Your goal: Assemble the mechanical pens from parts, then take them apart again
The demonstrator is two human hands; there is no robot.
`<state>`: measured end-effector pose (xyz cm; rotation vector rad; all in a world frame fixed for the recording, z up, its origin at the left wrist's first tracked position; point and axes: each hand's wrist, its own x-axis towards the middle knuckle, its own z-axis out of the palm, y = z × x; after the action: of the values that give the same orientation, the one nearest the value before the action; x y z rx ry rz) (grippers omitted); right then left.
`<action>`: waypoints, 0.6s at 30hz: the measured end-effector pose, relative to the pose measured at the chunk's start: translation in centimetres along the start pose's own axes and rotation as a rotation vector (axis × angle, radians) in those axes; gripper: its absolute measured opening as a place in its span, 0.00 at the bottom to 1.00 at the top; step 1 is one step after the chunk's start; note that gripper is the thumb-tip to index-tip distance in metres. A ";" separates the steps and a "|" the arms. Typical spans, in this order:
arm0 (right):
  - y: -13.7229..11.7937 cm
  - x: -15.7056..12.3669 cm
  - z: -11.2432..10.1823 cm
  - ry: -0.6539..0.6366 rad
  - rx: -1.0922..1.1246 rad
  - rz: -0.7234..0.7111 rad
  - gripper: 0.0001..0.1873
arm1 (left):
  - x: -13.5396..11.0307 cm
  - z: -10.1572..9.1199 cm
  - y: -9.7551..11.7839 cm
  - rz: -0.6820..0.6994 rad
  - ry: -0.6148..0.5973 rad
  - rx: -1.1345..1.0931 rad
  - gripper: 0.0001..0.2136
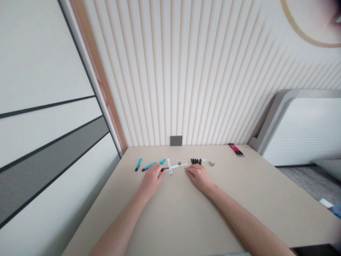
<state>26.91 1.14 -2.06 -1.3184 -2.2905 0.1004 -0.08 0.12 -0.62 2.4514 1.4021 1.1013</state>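
My left hand (153, 173) is closed around a pen barrel's black grip (164, 169), with a thin white refill (179, 165) sticking out to the right. Under that refill lie white refills (168, 163), side by side on the table. My right hand (197, 173) rests on the table with its fingertips pinched at a small grey pen tip (185, 168), too small to see well. Just beyond its fingers is a row of several black pen parts (196, 161). Turquoise pen barrels (138, 164) lie left of and behind my left hand.
Small metal pieces (211, 164) lie right of the black parts, and a few more (179, 163) lie between my hands. Red and black pens (236, 150) sit at the table's back right. A wall socket (176, 140) is behind the table (170, 220).
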 end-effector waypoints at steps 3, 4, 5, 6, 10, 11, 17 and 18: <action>0.2 0.1 -0.1 0.059 0.015 0.008 0.10 | 0.1 0.0 0.0 -0.003 0.001 -0.002 0.03; 0.4 0.1 -0.2 0.090 0.032 0.017 0.10 | 0.1 -0.1 0.1 -0.006 0.001 -0.002 0.03; 0.5 0.1 -0.3 0.127 0.057 0.030 0.10 | 0.1 -0.1 0.2 -0.009 0.001 -0.003 0.03; 0.7 0.0 -0.4 0.166 0.088 0.047 0.10 | 0.1 -0.2 0.2 -0.011 -0.002 -0.003 0.03; 1.2 -0.2 -0.7 0.296 0.260 0.133 0.10 | 0.1 -0.4 0.5 -0.003 -0.029 0.006 0.04; 1.2 -0.2 -0.8 0.321 0.302 0.152 0.10 | 0.1 -0.4 0.5 0.000 -0.032 0.010 0.04; 0.8 -0.3 -1.3 0.387 0.444 0.173 0.09 | 0.1 -0.4 0.5 0.003 -0.023 0.009 0.05; 0.7 -0.3 -1.4 0.390 0.458 0.170 0.10 | 0.1 -0.4 0.5 0.002 -0.024 0.008 0.05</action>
<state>28.18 0.98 -1.15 -1.1649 -1.6992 0.3675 0.04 -0.21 -0.04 2.4631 1.4002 1.0658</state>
